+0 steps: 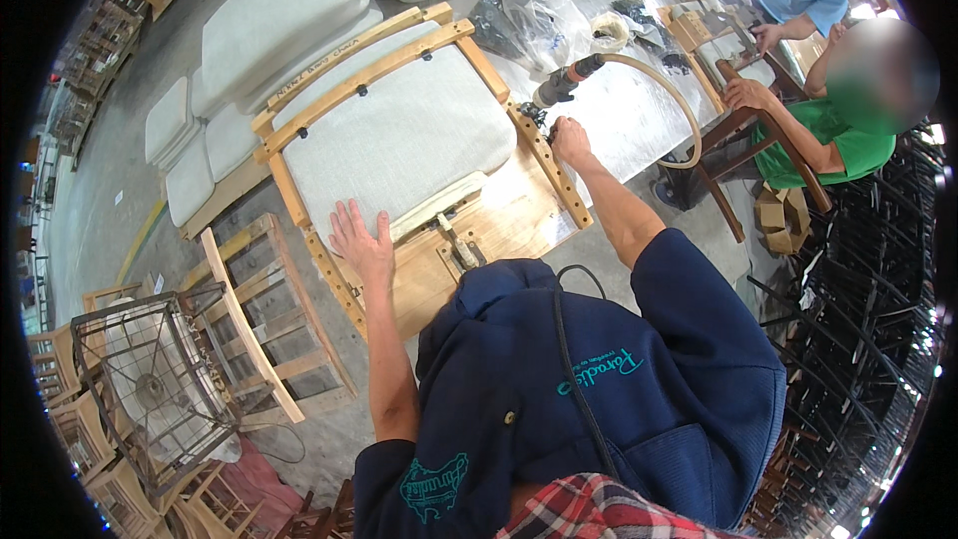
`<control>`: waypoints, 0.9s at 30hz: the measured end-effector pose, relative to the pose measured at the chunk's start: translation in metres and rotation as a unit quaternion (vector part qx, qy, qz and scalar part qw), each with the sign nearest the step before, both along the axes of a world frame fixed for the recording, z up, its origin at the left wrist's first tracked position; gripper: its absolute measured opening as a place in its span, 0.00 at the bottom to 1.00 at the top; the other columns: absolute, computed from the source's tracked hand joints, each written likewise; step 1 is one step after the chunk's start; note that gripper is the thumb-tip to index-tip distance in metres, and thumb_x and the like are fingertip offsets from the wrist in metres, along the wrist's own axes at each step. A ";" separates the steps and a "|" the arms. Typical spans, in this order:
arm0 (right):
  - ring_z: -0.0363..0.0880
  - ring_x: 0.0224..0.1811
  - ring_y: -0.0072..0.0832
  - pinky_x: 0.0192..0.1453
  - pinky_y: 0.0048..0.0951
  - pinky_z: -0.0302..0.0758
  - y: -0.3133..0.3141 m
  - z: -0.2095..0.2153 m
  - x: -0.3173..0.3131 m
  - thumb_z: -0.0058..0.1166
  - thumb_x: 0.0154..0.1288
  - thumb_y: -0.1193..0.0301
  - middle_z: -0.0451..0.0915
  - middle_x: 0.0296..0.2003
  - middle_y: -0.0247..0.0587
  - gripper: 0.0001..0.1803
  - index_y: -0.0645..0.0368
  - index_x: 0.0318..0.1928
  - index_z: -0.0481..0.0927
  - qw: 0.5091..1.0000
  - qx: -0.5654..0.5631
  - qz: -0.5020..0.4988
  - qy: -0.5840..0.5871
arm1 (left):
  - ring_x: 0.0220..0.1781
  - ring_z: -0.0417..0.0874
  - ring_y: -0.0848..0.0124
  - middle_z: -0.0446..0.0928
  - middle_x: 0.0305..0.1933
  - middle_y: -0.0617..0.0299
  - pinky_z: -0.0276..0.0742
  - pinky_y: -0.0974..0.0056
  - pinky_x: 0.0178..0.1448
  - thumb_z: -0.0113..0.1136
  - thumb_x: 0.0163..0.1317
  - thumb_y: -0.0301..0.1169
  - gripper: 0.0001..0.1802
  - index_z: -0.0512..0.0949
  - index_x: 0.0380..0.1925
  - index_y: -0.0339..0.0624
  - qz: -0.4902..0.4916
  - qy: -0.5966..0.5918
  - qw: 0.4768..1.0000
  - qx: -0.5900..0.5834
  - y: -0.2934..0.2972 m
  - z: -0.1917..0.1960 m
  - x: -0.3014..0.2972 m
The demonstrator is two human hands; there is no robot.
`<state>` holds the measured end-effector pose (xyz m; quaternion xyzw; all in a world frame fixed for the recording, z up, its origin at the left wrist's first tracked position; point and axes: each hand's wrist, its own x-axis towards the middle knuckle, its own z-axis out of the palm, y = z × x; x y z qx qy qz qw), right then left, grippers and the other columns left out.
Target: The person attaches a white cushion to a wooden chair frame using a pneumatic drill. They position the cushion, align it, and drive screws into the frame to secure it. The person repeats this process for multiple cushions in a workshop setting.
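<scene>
Left hand: fully open, fingers spread, palm pressed flat on the near edge of the white seat cushion. It grips nothing.

Right hand: closed into a fist at the right rail of the wooden chair frame, directly below the nose of the pneumatic tool. Whether the fingers clamp the tool's lower end, a fastener or only the rail cannot be told; the tool tip and the contact point are too small to resolve.

The cushion sits inside the frame, which lies flat on a plywood jig board on the workbench. 2 curved wooden slats cross the far side of the cushion. A beige air hose arcs from the tool's rear toward the right and down.

Hidden or unclear: the person's blue jacket covers the near edge of the jig board. A metal clamp on the board is partly visible; its function is not readable. The contents of the clear plastic bag on the bench are dark and indistinct.

Another person in a green shirt, at right, rests a hand on a dark wooden chair.
</scene>
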<state>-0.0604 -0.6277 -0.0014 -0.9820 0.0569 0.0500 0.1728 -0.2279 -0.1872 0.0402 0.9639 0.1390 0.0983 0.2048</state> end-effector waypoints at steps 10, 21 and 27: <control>0.84 0.48 0.54 0.55 0.49 0.80 -0.001 -0.015 -0.001 0.55 0.64 0.75 0.84 0.40 0.60 0.08 0.63 0.41 0.84 0.998 -0.023 0.008 -0.051 | 0.84 0.51 0.45 0.55 0.83 0.48 0.42 0.32 0.82 0.51 0.73 0.59 0.41 0.63 0.76 0.43 -0.007 -0.018 1.000 0.005 0.002 -0.001 0.000; 0.87 0.31 0.37 0.41 0.35 0.83 0.006 0.011 -0.018 0.61 0.63 0.75 0.86 0.32 0.48 0.14 0.67 0.48 0.84 0.942 0.250 -0.152 -0.165 | 0.77 0.67 0.50 0.69 0.74 0.45 0.57 0.46 0.81 0.57 0.73 0.52 0.37 0.69 0.71 0.35 0.045 -0.067 0.947 -0.311 -0.005 0.030 0.002; 0.82 0.30 0.21 0.38 0.24 0.80 0.111 0.109 -0.107 0.59 0.71 0.75 0.85 0.32 0.40 0.12 0.72 0.49 0.82 0.843 0.534 -0.065 -0.004 | 0.72 0.72 0.54 0.73 0.68 0.42 0.66 0.52 0.78 0.48 0.79 0.55 0.37 0.68 0.68 0.31 0.085 -0.042 0.572 -0.815 -0.075 0.092 -0.016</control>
